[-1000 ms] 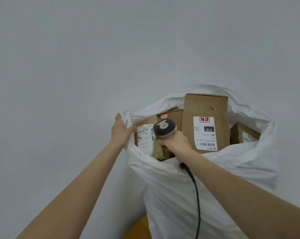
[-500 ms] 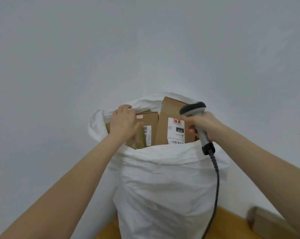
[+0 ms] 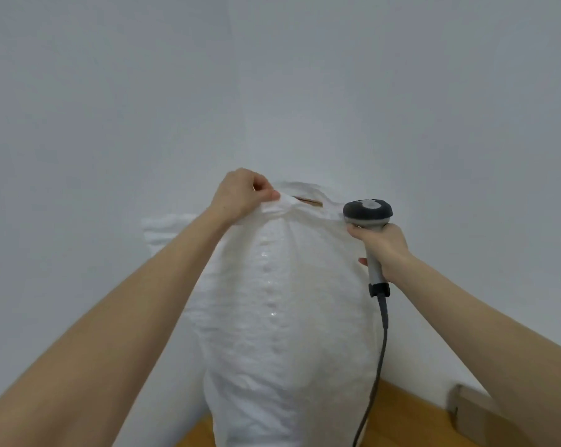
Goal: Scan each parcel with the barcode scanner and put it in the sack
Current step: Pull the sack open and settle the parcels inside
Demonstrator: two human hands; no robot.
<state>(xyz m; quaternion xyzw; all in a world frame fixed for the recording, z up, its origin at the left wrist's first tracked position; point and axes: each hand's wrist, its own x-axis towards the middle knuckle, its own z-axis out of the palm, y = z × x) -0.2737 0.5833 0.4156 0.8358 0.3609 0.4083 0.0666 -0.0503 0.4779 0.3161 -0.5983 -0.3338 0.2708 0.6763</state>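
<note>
A plain pale grey wall [image 3: 111,91] takes up most of what is in front of me, bare from top to bottom and meeting in a soft corner just behind the work. Against it stands the white woven sack [image 3: 282,317], tall and bulging, its cloth crinkled and pulled into vertical folds toward the top. It sits on a warm orange-brown wooden floor [image 3: 411,421], which shows only in a strip to either side of its base.

The person's two bare forearms reach in from below, one on each side of the sack. The right forearm crosses in front of a brown cardboard box [image 3: 469,411] lying on the floor by the wall, hiding most of it. Behind the left forearm, a wad of white fabric [image 3: 168,230] pokes out beside the sack; I cannot tell what it belongs to.

The left hand [image 3: 240,196] is at the sack's top edge, fingers curled and thumb pinching a fold of the rim, drawing the mouth nearly closed. The right hand [image 3: 384,245] is wrapped around the grey handle of the barcode scanner [image 3: 368,212], whose dark head sits upright just beside the sack's right shoulder, touching or almost touching the cloth. A dark cable [image 3: 384,330] hangs from the handle down along the sack's right flank and out of sight at the bottom.

Through the narrow slit left at the mouth, a thin brown edge of a parcel [image 3: 306,200] shows inside the sack.
</note>
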